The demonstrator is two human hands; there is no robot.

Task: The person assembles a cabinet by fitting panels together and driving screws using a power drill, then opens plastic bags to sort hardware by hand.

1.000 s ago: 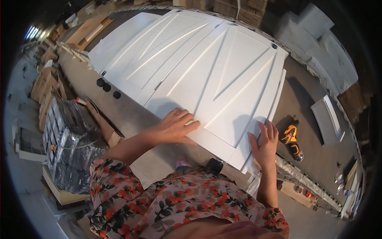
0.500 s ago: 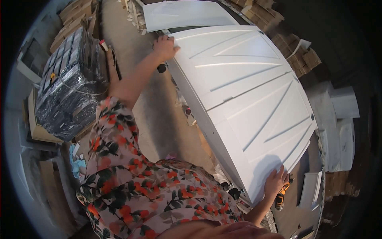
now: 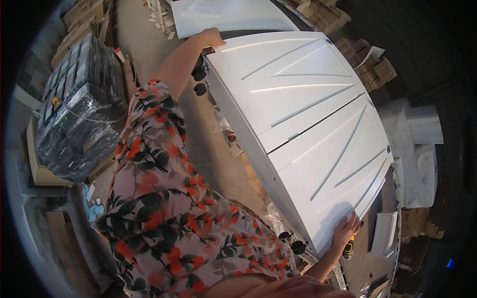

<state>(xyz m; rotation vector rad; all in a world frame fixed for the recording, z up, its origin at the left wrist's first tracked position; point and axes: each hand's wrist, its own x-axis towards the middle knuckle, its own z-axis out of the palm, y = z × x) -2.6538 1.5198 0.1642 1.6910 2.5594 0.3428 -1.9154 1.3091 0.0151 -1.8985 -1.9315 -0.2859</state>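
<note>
A white cabinet (image 3: 318,164) lies with its two door fronts facing up, raised strips forming slanting patterns across them. Black casters (image 3: 199,74) stick out at its far left end, and another caster (image 3: 298,247) shows at the near end. My left hand (image 3: 212,37) is hooked round the cabinet's far left corner, thumb on top, the other fingers mostly hidden. Over the near right part my right hand (image 3: 344,231) lies with its fingers stretched out along the panel edge. Beside that hand, an orange and black power drill (image 3: 349,248) is partly covered.
Beyond the cabinet lies another pale panel (image 3: 233,17) with a paper on it. A film-wrapped stack (image 3: 82,109) stands on the left. Cardboard pieces (image 3: 370,64) are piled at the far right, white parts (image 3: 417,169) below them. A small white panel (image 3: 384,234) rests nearby.
My left hand has shifted from the top of the corner to round the far edge. The cabinet has turned slightly, showing more casters at its left end. My right hand stays almost in place.
</note>
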